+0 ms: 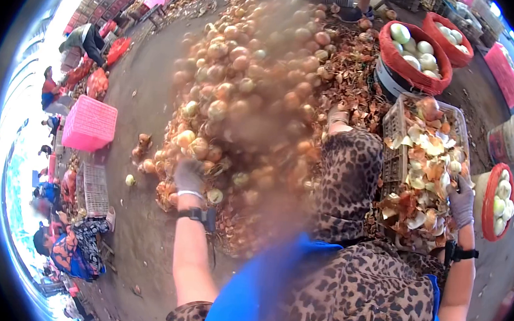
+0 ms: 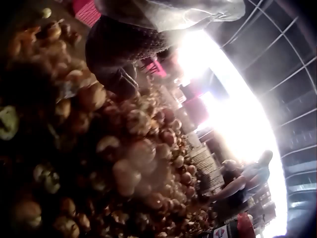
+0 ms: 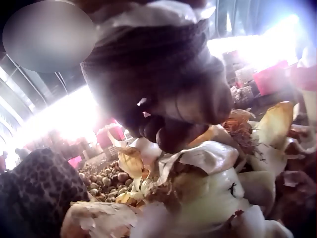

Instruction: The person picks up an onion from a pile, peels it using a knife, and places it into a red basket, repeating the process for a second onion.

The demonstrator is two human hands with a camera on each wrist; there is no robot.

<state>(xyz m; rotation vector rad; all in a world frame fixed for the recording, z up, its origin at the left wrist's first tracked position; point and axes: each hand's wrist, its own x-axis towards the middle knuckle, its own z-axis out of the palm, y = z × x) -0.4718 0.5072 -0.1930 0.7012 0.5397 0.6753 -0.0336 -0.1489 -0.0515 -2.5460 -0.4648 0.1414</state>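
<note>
My gloved left hand (image 1: 189, 176) is over the near left edge of a large onion pile (image 1: 220, 87). In the left wrist view the left hand (image 2: 116, 57) is dark, fingers pointing down beside brown onions (image 2: 91, 96), with no onion visible in it. My gloved right hand (image 1: 460, 201) is at the right side of a grey crate (image 1: 393, 169) heaped with onion skins (image 1: 429, 141). Close up, the bent fingers of the right hand (image 3: 168, 94) are just above pale skins (image 3: 210, 153); a small bright spot shows between them, too unclear to identify.
Red-rimmed containers of peeled onions (image 1: 416, 58) stand beyond the crate; another red-rimmed basket (image 1: 490, 201) is at right, near a white bucket (image 1: 507, 139). A pink crate (image 1: 90, 123) and a white crate (image 1: 93, 190) are at left, near seated people. Loose skins cover the floor beside the pile.
</note>
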